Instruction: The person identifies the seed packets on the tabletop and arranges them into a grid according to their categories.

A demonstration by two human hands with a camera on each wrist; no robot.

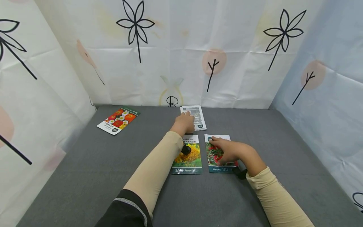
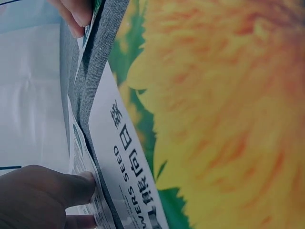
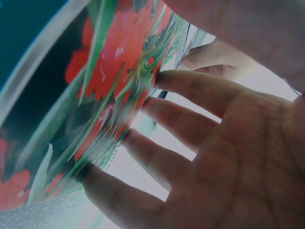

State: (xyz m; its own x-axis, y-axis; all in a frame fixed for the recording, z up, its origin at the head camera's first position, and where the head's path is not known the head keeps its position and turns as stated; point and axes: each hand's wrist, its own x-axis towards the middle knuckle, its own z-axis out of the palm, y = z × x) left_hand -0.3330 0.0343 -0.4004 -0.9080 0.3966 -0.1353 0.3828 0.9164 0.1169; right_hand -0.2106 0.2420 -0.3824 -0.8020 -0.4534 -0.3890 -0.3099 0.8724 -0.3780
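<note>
At the back middle, my left hand (image 1: 185, 122) touches a white seed packet (image 1: 199, 117) with its printed text side up. The left wrist view shows my thumb (image 2: 78, 188) and a fingertip on that packet; the other fingers are hidden. Below my left forearm lies a sunflower seed packet (image 1: 188, 162), partly covered by the sleeve and wrist camera. My right hand (image 1: 229, 150) rests over a red-flower seed packet (image 1: 222, 169). Its spread fingers (image 3: 186, 124) touch the packet's face, with the thumb apart from them.
Another seed packet (image 1: 120, 119), with red, orange and white flowers, lies tilted at the back left of the grey table (image 1: 113, 167). Patterned white cloth walls (image 1: 175, 37) stand behind the table and along both sides.
</note>
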